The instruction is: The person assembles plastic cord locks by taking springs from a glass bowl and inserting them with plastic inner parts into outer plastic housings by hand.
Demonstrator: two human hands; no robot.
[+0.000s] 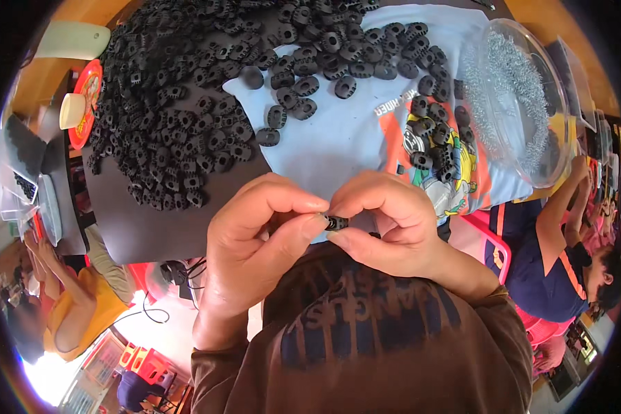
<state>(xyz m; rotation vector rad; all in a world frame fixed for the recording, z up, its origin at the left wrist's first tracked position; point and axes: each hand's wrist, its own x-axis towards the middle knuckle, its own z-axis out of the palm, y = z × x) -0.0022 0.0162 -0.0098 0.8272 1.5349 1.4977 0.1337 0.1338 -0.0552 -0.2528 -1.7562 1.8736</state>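
In front of my chest, a small black toy wheel [336, 223] with a lighter spot in its middle sits between my fingertips. The thumb and forefinger of my left hand [255, 238] pinch it from the left. From the right, the thumb and forefinger of my right hand [397, 224] close on it too. My fingers partly cover the wheel. Beyond my hands spreads a light-blue printed cloth [324, 155], with several similar ribbed black wheels [305, 86] scattered over it. A large heap of black wheels [172, 76] covers the table's far left.
At the right of the cloth stands a clear round tub [562, 131] holding many thin silvery metal pieces [517, 96]. A red dish [83, 117] with a cream cup [72, 110] is at the left edge. People sit at left [83, 303] and right [545, 255].
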